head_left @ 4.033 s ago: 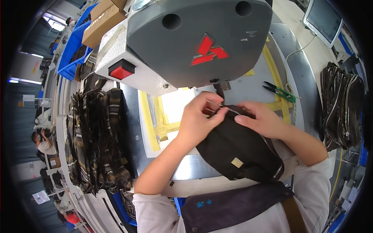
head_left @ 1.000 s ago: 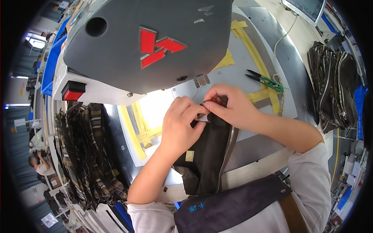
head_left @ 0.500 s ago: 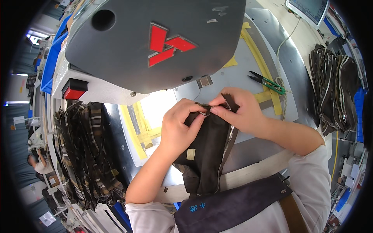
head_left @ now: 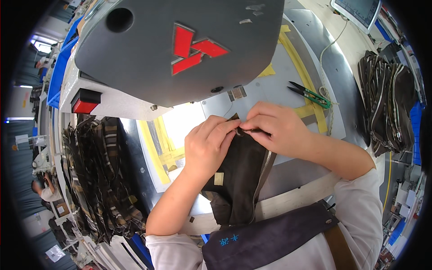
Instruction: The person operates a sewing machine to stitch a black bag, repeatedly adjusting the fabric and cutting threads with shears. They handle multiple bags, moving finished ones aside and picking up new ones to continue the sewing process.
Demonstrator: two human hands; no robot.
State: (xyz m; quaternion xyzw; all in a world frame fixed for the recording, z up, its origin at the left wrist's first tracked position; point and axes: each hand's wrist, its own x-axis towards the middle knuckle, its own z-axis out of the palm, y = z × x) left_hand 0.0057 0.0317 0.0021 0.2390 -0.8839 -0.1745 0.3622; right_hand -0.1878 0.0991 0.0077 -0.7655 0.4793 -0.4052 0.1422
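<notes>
A dark brown garment piece [head_left: 238,180] with a metal zipper [head_left: 264,173] along its right side hangs down from my hands toward my lap. My left hand [head_left: 208,146] pinches its top edge between thumb and fingers. Right beside it, my right hand [head_left: 276,128] is closed on the same top corner, at the zipper's upper end. The fingertips of both hands nearly meet and hide the folded fabric there. A small beige patch [head_left: 218,179] sits on the cloth's left half.
A large dark grey sewing machine head [head_left: 180,49] overhangs the work plate. Green-handled thread snips [head_left: 310,95] lie right of my hands, near yellow tape strips [head_left: 306,58]. Plaid fabric pieces [head_left: 99,180] hang at left; zippered dark pieces [head_left: 387,103] are stacked at right. A screen [head_left: 357,11] stands top right.
My right hand has shifted slightly left and turned over the corner. The zipper tape end that stuck up between its fingers is now folded down and mostly covered.
</notes>
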